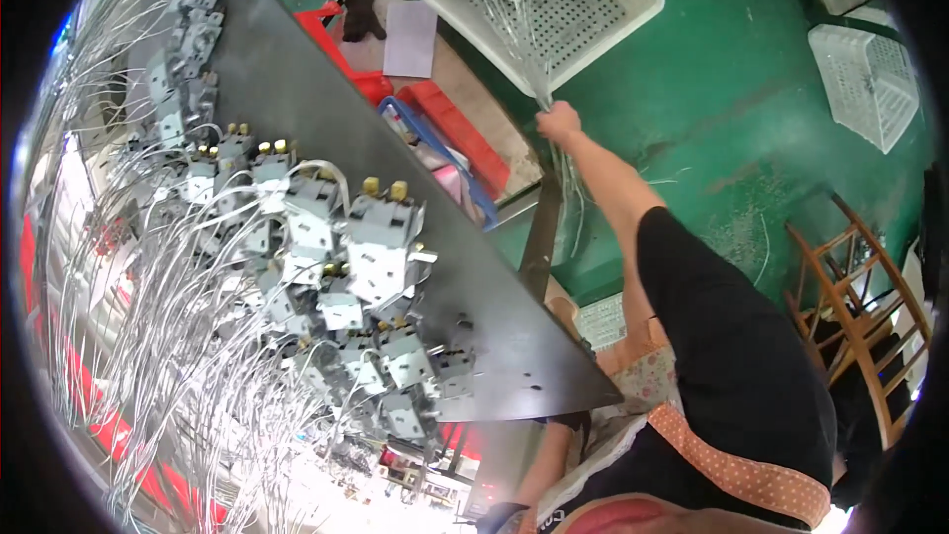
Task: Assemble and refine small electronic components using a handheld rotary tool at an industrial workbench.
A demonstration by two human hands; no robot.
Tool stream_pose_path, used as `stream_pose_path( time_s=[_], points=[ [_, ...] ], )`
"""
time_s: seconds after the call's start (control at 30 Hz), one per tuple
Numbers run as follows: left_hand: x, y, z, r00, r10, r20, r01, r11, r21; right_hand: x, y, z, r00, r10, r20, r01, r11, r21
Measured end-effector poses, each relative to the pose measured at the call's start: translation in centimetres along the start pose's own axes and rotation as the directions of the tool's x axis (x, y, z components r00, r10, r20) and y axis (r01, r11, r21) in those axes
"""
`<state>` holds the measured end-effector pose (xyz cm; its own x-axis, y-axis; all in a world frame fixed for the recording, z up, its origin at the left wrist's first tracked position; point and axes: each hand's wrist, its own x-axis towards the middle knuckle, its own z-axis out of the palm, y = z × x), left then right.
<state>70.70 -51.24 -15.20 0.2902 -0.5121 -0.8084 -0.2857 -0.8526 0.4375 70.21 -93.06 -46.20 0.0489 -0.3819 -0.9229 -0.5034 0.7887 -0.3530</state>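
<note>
My right hand [560, 124] is closed around a bundle of thin whitish wires [519, 35], at the near rim of a white perforated plastic basket [647, 5]. The bundle's far end, with small metallic-looking pieces on it, lies in the basket. Its loose tails hang below my fist toward the floor. My right arm reaches out in a black short sleeve. Of my left side a bare forearm [542, 465] shows below the table corner; the hand is not visible. Many metal-bodied parts with brass-coloured studs [381, 237] and long white wires are heaped on the grey table [484, 316].
Beneath the table's far edge, a low shelf holds a red tray [455, 133], a blue bin [435, 143], a paper sheet [410, 40] and a dark glove [363, 15]. Another white basket [870, 84] and a wooden chair [860, 297] stand on the green floor [692, 119] at right.
</note>
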Motion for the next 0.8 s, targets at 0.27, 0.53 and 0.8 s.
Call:
stream_pose_path(
  time_s=[0.27, 0.53, 0.8],
  points=[
    [-2.6, 1.3, -2.5, 0.969, 0.164, 0.187, -0.232, 0.862, 0.45, -7.0, -17.8, -21.5, 0.762, -0.624, -0.174, 0.49, 0.73, -0.477],
    [-3.8, 14.3, -7.3, 0.878, 0.446, 0.173, -0.476, 0.852, 0.218, -37.3, -33.8, -36.1, 0.569, -0.757, 0.321, 0.494, 0.003, -0.87],
    [-11.9, 31.1, -17.4, 0.334, 0.941, -0.057, -0.917, 0.339, 0.211, -75.9, -25.2, -28.4, 0.537, -0.686, 0.491, 0.15, -0.495, -0.856]
  ],
)
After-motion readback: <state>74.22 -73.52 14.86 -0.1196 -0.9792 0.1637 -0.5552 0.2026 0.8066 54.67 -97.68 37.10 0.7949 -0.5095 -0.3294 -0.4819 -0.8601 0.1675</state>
